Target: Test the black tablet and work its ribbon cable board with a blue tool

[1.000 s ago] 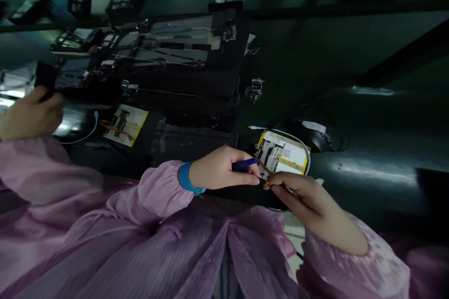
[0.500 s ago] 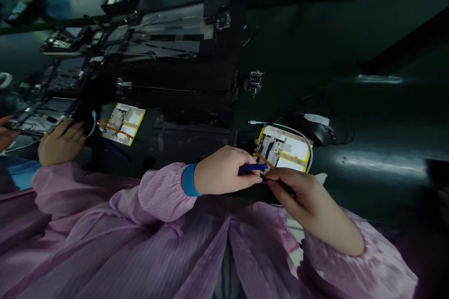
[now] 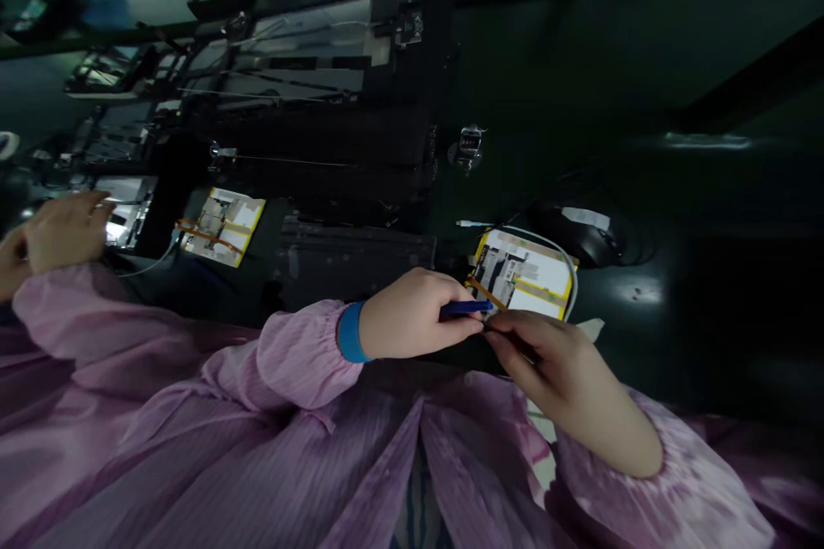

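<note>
My left hand (image 3: 412, 315), with a blue band (image 3: 351, 333) at the wrist, is closed around a slim blue pen-like tool (image 3: 464, 307). Its thumb and forefinger meet the fingertips of my right hand (image 3: 559, 373), which is pinched shut; what lies between the fingertips is too small and dark to make out. Just beyond both hands lies a flat white module (image 3: 544, 273) with yellow edges, exposed circuitry and an orange ribbon cable (image 3: 484, 292). A pale cable (image 3: 547, 238) curves over its far and right edges.
Right of the module sits a black mouse (image 3: 583, 233); a metal tally counter (image 3: 469, 146) stands farther back. A dark panel (image 3: 357, 262) and a similar yellow-edged module (image 3: 225, 226) lie leftward. A co-worker's hand (image 3: 68, 230) handles a device at far left. Dark trays (image 3: 309, 77) fill the back.
The co-worker's hand at far left has moved further left. My two hands keep nearly the same pose, fingertips together, the blue tool still in the left.
</note>
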{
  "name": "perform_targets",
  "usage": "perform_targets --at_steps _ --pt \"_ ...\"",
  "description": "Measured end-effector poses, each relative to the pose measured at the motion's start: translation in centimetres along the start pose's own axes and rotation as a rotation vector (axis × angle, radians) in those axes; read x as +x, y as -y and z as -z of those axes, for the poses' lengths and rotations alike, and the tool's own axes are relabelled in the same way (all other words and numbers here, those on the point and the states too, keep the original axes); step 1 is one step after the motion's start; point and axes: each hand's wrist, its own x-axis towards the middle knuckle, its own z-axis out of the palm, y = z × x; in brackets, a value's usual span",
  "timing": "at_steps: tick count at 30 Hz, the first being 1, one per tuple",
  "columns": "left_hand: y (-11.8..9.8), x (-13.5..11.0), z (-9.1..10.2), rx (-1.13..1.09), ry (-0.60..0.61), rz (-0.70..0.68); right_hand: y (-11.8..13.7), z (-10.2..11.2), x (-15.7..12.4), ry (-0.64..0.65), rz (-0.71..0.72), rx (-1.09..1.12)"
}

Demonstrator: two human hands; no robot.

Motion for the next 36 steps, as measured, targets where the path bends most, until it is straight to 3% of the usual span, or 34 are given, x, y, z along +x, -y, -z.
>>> perform_targets --at_steps 15,25,36 --pt "0.0 -0.2 -0.3 0.031 -0.064 -0.054 0.4 -0.5 -0.1 -0.053 0.102 -0.243" --pt "0.1 -0.3 -0.5 0.034 -0.079 -0.118 0.1 -0.9 1.0 -0.156 0.139 -0.129" --pt "0.6 -0.5 -0.4 0.022 -0.092 -0.088 -0.2 -1.0 0.6 -0.075 0.068 -0.111"
